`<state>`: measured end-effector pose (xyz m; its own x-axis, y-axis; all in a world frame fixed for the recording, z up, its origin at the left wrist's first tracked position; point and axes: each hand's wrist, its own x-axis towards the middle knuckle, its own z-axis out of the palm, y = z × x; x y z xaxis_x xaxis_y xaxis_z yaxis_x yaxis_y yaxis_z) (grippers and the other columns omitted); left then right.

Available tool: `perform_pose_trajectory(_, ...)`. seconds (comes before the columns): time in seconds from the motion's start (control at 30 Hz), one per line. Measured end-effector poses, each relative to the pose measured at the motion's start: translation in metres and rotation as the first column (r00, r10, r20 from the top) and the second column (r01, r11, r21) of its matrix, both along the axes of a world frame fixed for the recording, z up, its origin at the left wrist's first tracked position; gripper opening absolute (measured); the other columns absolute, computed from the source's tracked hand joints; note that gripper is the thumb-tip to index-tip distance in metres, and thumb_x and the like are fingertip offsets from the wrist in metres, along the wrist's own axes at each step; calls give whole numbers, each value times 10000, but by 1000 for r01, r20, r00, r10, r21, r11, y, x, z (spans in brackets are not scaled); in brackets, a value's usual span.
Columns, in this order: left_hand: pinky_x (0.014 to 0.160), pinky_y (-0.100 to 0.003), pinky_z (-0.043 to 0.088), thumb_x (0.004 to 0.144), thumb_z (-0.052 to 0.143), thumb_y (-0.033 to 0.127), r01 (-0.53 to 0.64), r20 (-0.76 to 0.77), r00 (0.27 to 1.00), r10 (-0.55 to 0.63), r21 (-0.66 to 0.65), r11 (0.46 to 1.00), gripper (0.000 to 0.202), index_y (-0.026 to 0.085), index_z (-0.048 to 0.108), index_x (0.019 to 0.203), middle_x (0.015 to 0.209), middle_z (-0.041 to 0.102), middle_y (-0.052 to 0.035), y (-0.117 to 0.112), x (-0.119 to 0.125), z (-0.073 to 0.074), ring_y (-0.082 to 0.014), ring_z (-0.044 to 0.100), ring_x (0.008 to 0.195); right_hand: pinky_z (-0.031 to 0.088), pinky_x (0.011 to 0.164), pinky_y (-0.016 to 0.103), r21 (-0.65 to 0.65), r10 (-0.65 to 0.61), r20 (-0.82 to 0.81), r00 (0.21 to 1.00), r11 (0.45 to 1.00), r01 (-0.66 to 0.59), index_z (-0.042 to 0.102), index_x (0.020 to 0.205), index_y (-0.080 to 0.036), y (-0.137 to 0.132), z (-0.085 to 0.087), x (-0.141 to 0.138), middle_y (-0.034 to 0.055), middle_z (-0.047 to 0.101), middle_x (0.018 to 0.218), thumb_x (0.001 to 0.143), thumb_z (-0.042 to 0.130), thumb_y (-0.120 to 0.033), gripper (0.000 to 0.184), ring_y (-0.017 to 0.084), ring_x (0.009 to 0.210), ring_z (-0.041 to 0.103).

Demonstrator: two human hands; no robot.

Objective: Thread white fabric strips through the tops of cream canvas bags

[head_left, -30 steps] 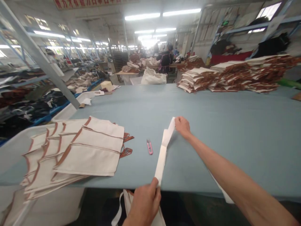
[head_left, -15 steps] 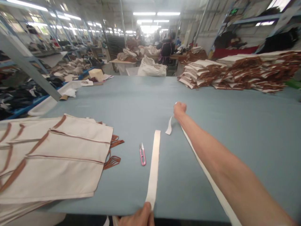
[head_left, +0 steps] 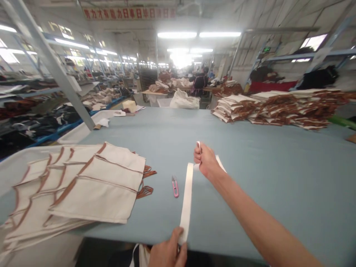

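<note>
— Where are we working, measured from the pink snips [head_left: 175, 186]?

— We are working just to the right of them. The white strip [head_left: 187, 196] is lying flat on the blue-grey table [head_left: 264, 174]. It is running from a little beyond the snips back to the near table edge, which is crossing a short way nearer to us than the snips.

— How much room are we getting?

— Right of the snips the table surface is stretching wide. Beyond them it is running on to the far piles of bags [head_left: 278, 105]. Left of the snips the fanned stack of canvas bags [head_left: 91, 185] is crowding in, its brown handles lying near them.

— And our hands?

— Our left hand [head_left: 168, 254] is sitting nearer than the snips, at the table edge, thumb and fingers pinching the strip's near end. Our right hand [head_left: 205, 161] is sitting beyond and right of the snips, curled into a fist around the strip's far end. A short bit is poking up out of the fist, and a tail is trailing off its right side.

— Is the strip touching the snips?

— No, it is lying just beside them, apart.
</note>
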<state>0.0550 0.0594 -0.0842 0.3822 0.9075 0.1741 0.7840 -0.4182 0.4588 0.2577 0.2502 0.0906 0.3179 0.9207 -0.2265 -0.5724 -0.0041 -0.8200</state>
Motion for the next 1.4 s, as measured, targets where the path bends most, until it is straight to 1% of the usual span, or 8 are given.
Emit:
perform_pose_trajectory(0.13, 540, -237, 425, 991, 503, 367, -10, 385, 921, 62, -135, 991, 312, 208, 702, 1171, 565, 650, 37, -6, -12, 20, -174, 650, 525, 179, 316, 119, -7, 230, -167, 959, 972, -235, 512, 769, -176, -77, 29, -53, -127, 349, 526, 1053, 508, -220, 288, 25, 346, 229)
perform_pose_trajectory(0.33, 531, -232, 351, 1000, 475, 412, -105, 518, 834, 192, -194, 975, 381, 132, 703, 1122, 521, 464, 69, -18, -45, 45, -137, 477, 499, 171, 306, 117, -3, 477, -339, 811, 861, -508, 563, 768, -165, -180, 74, -109, -130, 305, 504, 1017, 497, -177, 258, 25, 334, 195)
perform_pose_trajectory(0.47, 553, -225, 344, 971, 556, 432, -109, 575, 796, 191, -176, 978, 437, 118, 652, 1259, 547, 416, 93, -35, -58, 77, -127, 455, 526, 174, 310, 119, 64, 522, -423, 741, 833, -550, 592, 782, -149, -211, 84, -129, -124, 324, 494, 1047, 456, -175, 299, 20, 327, 216)
perform_pose_trajectory(0.67, 521, -193, 359, 902, 650, 243, -61, 691, 722, 18, 38, 997, 680, 128, 434, 1537, 556, 466, 124, -77, -58, 111, -95, 437, 470, 174, 305, 123, -10, 404, -402, 822, 895, -445, 519, 756, -188, -204, 51, -145, -134, 315, 465, 1052, 417, -181, 313, 33, 310, 221)
perform_pose_trajectory(0.83, 594, -203, 482, 905, 554, 135, -30, 752, 643, -148, 219, 975, 402, 173, 712, 1273, 670, 711, 19, -94, -56, 118, -116, 618, 557, 179, 315, 133, -55, 409, -324, 853, 892, -449, 462, 744, -224, -197, 6, -151, -149, 302, 461, 964, 565, -213, 243, 51, 324, 200)
perform_pose_trajectory(1.17, 565, -229, 492, 915, 649, 452, -6, 874, 407, 265, -288, 958, 388, 132, 776, 735, 646, 713, -53, -118, -73, 147, -153, 617, 575, 290, 391, 208, -176, 583, 63, 810, 805, -566, 447, 608, -239, -255, -63, -160, -93, 392, 462, 794, 752, -595, 504, 95, 399, 344)
perform_pose_trajectory(1.3, 442, -203, 369, 886, 644, 667, 65, 802, 355, 480, -533, 843, 597, 106, 747, 707, 532, 600, -29, -125, -77, 147, -109, 486, 463, 352, 493, 220, -243, 590, 268, 762, 807, -539, 611, 581, -209, -271, -59, -116, -42, 557, 519, 692, 892, -389, 351, 126, 510, 490)
perform_pose_trajectory(1.4, 446, -198, 350, 894, 625, 685, 72, 775, 405, 485, -556, 828, 611, 100, 750, 765, 552, 601, -29, -126, -74, 144, -102, 474, 468, 484, 700, 264, -220, 528, 508, 681, 843, -490, 771, 852, -234, -276, -35, -89, 21, 744, 811, 834, 775, -445, 212, 188, 766, 654)
